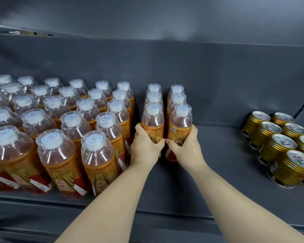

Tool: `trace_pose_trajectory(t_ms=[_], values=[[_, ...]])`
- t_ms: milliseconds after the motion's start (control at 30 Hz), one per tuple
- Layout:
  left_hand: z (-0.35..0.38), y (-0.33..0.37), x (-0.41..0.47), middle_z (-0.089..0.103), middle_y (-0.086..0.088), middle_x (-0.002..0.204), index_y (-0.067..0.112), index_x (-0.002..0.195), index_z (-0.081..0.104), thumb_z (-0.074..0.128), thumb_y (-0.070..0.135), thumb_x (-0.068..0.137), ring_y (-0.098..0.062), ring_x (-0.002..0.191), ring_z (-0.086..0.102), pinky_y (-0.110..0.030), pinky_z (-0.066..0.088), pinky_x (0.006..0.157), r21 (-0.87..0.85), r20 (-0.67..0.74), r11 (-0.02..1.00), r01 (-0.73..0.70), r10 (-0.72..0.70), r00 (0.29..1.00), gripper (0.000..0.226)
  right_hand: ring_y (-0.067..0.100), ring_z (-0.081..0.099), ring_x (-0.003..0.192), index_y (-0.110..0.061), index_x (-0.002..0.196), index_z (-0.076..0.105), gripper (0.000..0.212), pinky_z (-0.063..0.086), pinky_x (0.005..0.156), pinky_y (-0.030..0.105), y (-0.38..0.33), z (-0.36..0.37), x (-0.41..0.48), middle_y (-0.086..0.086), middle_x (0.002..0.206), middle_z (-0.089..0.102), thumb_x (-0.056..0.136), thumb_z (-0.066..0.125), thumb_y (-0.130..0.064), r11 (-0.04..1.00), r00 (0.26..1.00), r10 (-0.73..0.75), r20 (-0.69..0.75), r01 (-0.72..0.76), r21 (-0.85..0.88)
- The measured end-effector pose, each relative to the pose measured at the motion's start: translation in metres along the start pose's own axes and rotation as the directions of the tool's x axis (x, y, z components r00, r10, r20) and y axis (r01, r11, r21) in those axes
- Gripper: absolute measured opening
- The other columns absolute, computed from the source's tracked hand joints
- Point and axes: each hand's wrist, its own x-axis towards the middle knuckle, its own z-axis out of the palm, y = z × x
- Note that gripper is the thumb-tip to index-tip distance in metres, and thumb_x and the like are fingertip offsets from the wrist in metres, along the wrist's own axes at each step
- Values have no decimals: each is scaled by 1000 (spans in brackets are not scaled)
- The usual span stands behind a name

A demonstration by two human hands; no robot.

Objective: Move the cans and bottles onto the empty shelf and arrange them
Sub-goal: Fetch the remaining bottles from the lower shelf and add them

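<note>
Two hands: both clasp bottles, thumbs almost meeting between them.
Left hand (145,146): fingers wrapped round the orange label of the left front bottle (153,123).
Right hand (184,146): fingers wrapped round the label of the right front bottle (180,123).
Held bottles: upright on the shelf (218,155), just beside each other, white caps under clear plastic hoods.
Short rows (177,99): more of the same bottles line up behind each held one, running towards the back wall (165,67).
Block of bottles (60,128): many identical bottles in packed rows fill the shelf's left part (the nearest row is just beside the left hand).
Gold cans (277,146): a cluster stands at the shelf's right end, well apart from the hands, silver tops up.
Forearms (218,190): bare, reaching in from the bottom edge.
</note>
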Motion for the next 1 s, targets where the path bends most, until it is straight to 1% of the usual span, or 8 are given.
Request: trace_pose_trajectory(t_ms=[267, 400, 533, 667, 767, 833, 933, 1000], values=[[3, -2, -1, 56, -3, 122, 17, 137, 30, 81, 36, 80, -20, 100, 58, -31, 45, 75, -10, 5, 1000, 7, -7, 1000, 79, 8, 57, 111, -34, 137, 26, 75, 49, 90, 27, 6, 4, 2, -12, 125, 53, 84, 79, -28, 1000, 1000, 17, -1, -17, 3], [4, -2, -2, 55, -2, 124, 18, 138, 30, 81, 35, 80, -17, 96, 54, -31, 45, 73, -15, 8, 1000, 12, -12, 1000, 79, 10, 57, 111, -32, 141, 25, 78, 49, 89, 28, 7, 4, 1, -12, 125, 52, 84, 79, -29, 1000, 1000, 14, -4, -14, -10], [5, 0, -4, 54, -3, 124, 17, 140, 28, 81, 32, 81, -21, 104, 57, -31, 46, 75, -22, -3, 999, 25, -25, 1000, 81, 11, 56, 111, -30, 142, 24, 79, 48, 89, 28, 6, 3, 0, -12, 125, 51, 85, 78, -29, 1000, 1000, 17, 6, -17, -5], [3, 6, -5, 54, -4, 124, 17, 138, 27, 81, 27, 80, -20, 101, 57, -33, 47, 75, -24, 16, 996, 85, -85, 996, 80, 13, 55, 114, -27, 142, 26, 81, 48, 91, 30, 2, -1, 0, -10, 126, 50, 83, 81, -27, 999, 999, 33, 35, -33, -11], [-1, 10, -7, 51, -7, 133, 16, 145, 21, 83, 24, 78, -27, 116, 56, -35, 48, 83, 5, 19, 992, 125, -125, 992, 92, 15, 55, 119, -30, 136, 32, 80, 49, 100, 38, 1, -8, 2, -7, 128, 53, 76, 86, -30, 997, 996, 59, 61, -55, -54], [-2, 14, -14, 44, -11, 144, 14, 152, 14, 83, 23, 79, -30, 126, 51, -37, 48, 92, 18, 14, 990, 143, -144, 990, 101, 17, 57, 120, -26, 129, 37, 77, 51, 101, 42, -1, -14, -3, -4, 128, 56, 73, 88, -36, 993, 993, 87, 73, -81, -81], [-3, 18, -30, 33, -12, 154, 13, 157, 4, 81, 27, 82, -32, 139, 40, -43, 41, 107, 40, 35, 989, 142, -143, 989, 108, 23, 48, 134, -11, 149, 26, 100, 46, 107, 44, -2, -22, -17, 3, 145, 47, 76, 85, -44, 980, 986, 147, 81, -134, -147], [-5, 17, -41, 30, -12, 156, 13, 157, 2, 79, 31, 85, -32, 141, 37, -43, 39, 110, 53, 41, 992, 118, -120, 992, 107, 23, 42, 139, -9, 153, 20, 99, 41, 108, 36, -3, -28, -29, 3, 150, 42, 81, 81, -39, 973, 981, 177, 85, -161, -167]])
